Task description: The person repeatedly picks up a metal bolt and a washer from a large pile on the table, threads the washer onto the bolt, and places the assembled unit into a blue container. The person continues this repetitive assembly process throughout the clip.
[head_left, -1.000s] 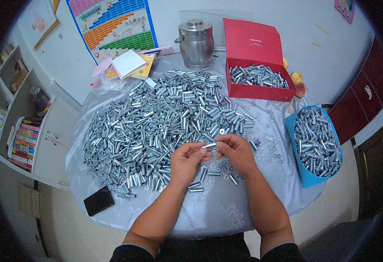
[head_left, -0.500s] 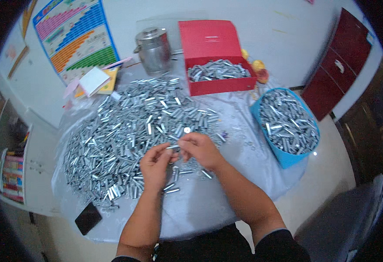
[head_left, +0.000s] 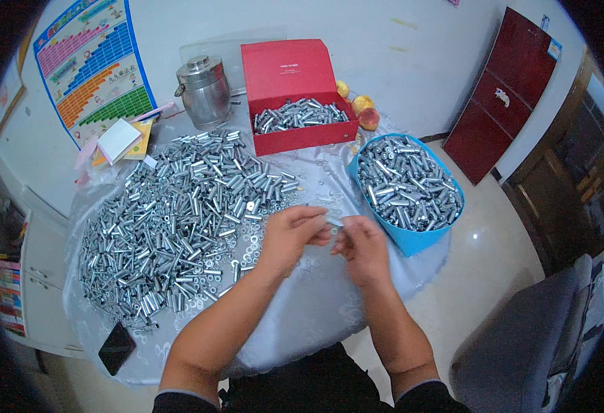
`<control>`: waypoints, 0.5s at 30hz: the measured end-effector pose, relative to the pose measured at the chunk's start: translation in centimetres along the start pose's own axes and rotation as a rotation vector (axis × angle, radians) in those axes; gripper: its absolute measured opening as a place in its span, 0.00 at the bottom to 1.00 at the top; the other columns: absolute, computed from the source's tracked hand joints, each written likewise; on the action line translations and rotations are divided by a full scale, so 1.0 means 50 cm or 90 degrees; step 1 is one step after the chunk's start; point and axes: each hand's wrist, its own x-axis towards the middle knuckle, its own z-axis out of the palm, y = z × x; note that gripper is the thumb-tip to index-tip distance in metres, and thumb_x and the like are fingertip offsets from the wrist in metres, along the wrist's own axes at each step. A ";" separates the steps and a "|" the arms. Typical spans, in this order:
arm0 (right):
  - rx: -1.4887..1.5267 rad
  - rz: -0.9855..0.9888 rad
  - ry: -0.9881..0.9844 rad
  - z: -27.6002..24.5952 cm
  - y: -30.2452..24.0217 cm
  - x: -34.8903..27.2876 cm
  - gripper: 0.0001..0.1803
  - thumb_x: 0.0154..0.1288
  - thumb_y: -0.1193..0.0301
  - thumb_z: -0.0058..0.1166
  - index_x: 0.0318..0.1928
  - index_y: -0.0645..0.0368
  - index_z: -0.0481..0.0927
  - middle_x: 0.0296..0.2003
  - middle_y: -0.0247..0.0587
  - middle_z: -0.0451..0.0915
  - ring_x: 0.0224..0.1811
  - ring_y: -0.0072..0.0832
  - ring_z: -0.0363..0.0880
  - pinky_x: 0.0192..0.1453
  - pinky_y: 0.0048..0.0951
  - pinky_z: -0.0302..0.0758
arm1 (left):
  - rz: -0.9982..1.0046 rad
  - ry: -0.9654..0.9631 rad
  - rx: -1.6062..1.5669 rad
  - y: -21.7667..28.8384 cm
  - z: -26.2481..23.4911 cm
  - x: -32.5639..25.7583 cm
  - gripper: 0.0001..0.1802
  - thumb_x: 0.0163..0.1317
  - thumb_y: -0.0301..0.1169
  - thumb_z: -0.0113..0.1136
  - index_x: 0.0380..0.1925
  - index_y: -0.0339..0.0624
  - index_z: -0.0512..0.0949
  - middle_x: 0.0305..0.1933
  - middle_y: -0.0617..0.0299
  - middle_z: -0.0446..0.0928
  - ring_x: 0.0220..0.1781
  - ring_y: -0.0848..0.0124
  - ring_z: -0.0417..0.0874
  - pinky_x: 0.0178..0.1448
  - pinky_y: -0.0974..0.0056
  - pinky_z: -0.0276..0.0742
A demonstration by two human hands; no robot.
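Observation:
My left hand and my right hand meet over the front right of the table, fingertips pinched together. Between them sits a short silvery metal sleeve, slightly blurred, which both hands grip. To the left of my hands spreads a big heap of loose metal sleeves. Small round washers lie scattered along the heap's right edge, close to my left wrist. Beyond my right hand stands a blue basket, filled with bolts fitted in sleeves.
An open red box holding similar metal pieces stands at the back. Left of it is a steel pot; yellowish fruits lie to its right. Papers rest at the back left, and a black phone at the front left edge.
Both hands have moved right, away from the heap and nearer the blue basket, still pinching a small metal piece between them. The whole view has shifted, bringing the basket closer to the middle.

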 end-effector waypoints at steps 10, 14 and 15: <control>0.100 -0.176 0.241 -0.097 -0.142 -0.011 0.19 0.72 0.72 0.45 0.59 0.68 0.67 0.39 0.48 0.80 0.34 0.27 0.81 0.38 0.25 0.82 | -0.009 -0.047 -0.188 -0.069 0.188 0.128 0.17 0.66 0.30 0.55 0.49 0.28 0.75 0.43 0.49 0.81 0.41 0.66 0.85 0.46 0.66 0.83; 0.059 -0.218 0.240 -0.092 -0.126 -0.007 0.23 0.73 0.72 0.42 0.64 0.69 0.62 0.45 0.54 0.78 0.41 0.31 0.82 0.42 0.26 0.82 | 0.021 -0.014 -0.144 -0.053 0.109 0.101 0.17 0.67 0.30 0.55 0.49 0.27 0.74 0.44 0.48 0.81 0.41 0.64 0.85 0.46 0.64 0.83; 0.051 -0.218 0.225 -0.091 -0.107 0.000 0.23 0.73 0.72 0.42 0.64 0.68 0.61 0.46 0.55 0.78 0.43 0.32 0.82 0.43 0.27 0.82 | 0.026 0.006 -0.119 -0.046 0.075 0.079 0.17 0.67 0.30 0.55 0.49 0.27 0.74 0.44 0.48 0.80 0.41 0.64 0.85 0.46 0.64 0.83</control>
